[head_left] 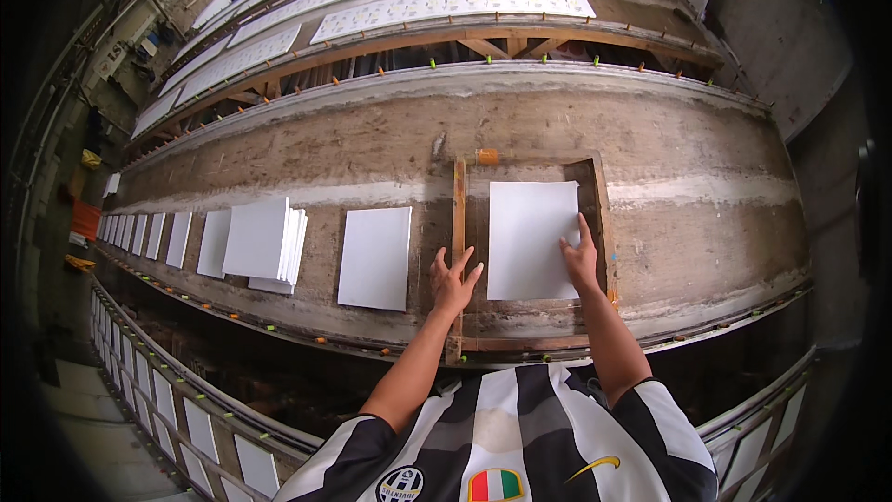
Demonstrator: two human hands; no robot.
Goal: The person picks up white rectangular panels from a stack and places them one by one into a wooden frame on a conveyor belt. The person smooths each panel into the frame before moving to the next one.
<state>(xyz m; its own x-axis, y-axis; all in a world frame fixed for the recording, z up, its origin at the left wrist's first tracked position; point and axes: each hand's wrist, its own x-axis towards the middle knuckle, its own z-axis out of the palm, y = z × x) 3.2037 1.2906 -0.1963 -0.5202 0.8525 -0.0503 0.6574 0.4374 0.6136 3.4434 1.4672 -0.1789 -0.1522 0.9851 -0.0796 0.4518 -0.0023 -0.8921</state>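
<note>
A white paper sheet [532, 237] lies within a wooden frame [458, 195] on the long stained table. My right hand [581, 262] is at the sheet's right edge, thumb on the paper and index finger stretched along the edge. The thumb and index finger are apart; the other fingers are mostly hidden. My left hand [452, 281] is open with spread fingers at the frame's left bar, left of the sheet, and holds nothing. Another white sheet [375, 258] lies flat to the left of the frame.
A stack of white sheets [258, 240] sits farther left, beside a row of single sheets [178, 240]. Beyond the table [334, 135], another table bears long printed sheets [455, 11]. Small coloured clips line the table edges. Behind me, a lower rack holds white sheets [200, 429].
</note>
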